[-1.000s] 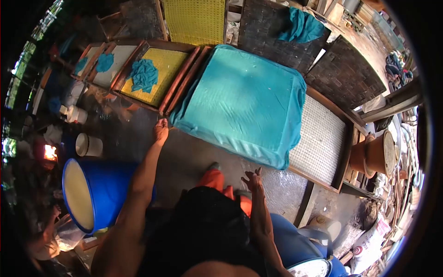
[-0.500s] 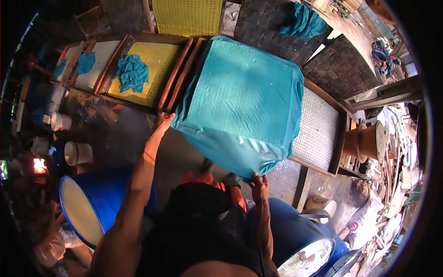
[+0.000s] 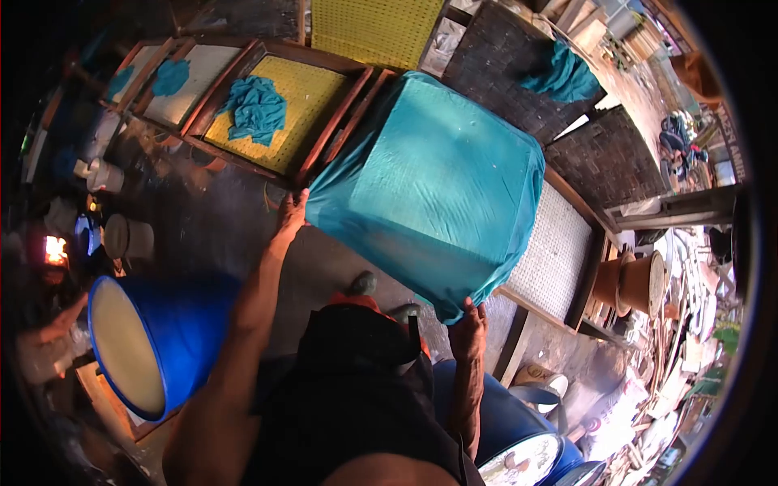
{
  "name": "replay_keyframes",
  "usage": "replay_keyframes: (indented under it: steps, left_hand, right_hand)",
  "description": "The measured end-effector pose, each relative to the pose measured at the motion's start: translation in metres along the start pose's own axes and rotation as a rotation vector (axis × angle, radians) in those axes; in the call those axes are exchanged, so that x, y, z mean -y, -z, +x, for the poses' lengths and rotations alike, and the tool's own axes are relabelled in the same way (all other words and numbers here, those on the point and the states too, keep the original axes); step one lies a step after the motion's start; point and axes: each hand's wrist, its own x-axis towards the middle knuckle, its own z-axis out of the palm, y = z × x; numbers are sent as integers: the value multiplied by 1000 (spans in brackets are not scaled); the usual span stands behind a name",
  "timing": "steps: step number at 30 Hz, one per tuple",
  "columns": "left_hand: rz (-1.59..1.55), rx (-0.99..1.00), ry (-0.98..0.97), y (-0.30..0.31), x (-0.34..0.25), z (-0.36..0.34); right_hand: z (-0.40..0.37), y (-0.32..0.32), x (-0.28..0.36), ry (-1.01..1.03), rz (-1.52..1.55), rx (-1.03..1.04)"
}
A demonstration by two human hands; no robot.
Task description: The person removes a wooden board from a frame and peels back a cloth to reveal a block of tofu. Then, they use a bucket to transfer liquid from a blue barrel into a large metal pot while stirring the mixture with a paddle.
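A wet teal cloth (image 3: 446, 178) covers a square block or frame in the middle of the view, with its near edge pulled out toward me. My left hand (image 3: 293, 212) pinches the cloth's left near corner. At the right near corner, my right hand (image 3: 470, 322) grips the bunched cloth. What lies under the cloth is hidden. To the left, a crumpled teal cloth (image 3: 255, 111) rests on a yellow perforated panel (image 3: 312, 85) inside a wooden frame. A white perforated panel (image 3: 551, 247) shows to the right of the covered block.
A blue barrel of pale liquid (image 3: 126, 348) stands at the lower left, and another blue barrel (image 3: 494, 413) at the lower right. Beyond the block are dark woven panels (image 3: 506, 61) with a teal cloth (image 3: 567, 74). Clay pots (image 3: 640, 283) stand at the right. Part of a person (image 3: 44, 348) shows at far left.
The view has turned and shifted. Both hands still hold the cloth corners, and the near edge of the cloth looks straighter and more tightly stretched between them.
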Motion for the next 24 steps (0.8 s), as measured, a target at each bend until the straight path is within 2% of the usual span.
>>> replay_keyframes:
  steps: [2, 6, 7, 10, 11, 12, 14, 15, 17, 18, 20, 22, 24]
  left_hand:
    - [285, -277, -93, -4, -4, -2]
    - [265, -163, 53, 5, -12, 12]
    - [150, -214, 9, 1, -19, 4]
    - [-5, -151, -73, 0, -34, 2]
    - [-7, -153, -73, -2, -41, 1]
    - [-89, -171, -103, -7, -49, 0]
    - [-171, -192, -132, -20, -58, 1]
    - [-227, -243, -208, -28, -62, 4]
    - [-300, -319, -388, -45, -74, 10]
    - [-301, -320, -388, -52, -82, 15]
    - [-404, -320, -491, -64, -105, 20]
    - [-459, -333, -511, -83, -125, 26]
    - [-483, -387, -659, -100, -145, 39]
  right_hand:
    - [-3, -17, 20, -13, 87, 19]
    - [8, -15, 33, -61, 43, 82]
    - [12, -12, 35, -23, -57, 79]
    - [16, -5, 43, 34, 21, 32]
    - [23, 4, 44, 60, -112, -12]
    - [29, 8, 49, 53, -79, 0]
    - [38, 19, 67, 854, -1423, 116]
    - [43, 21, 70, 857, -1423, 119]
    - [46, -5, 95, 269, -420, 31]
    - [49, -9, 104, -29, 80, -11]
    - [60, -1, 112, -2, 67, -9]
    - [68, 0, 123, -9, 123, 12]
    - [73, 3, 134, -6, 117, 36]
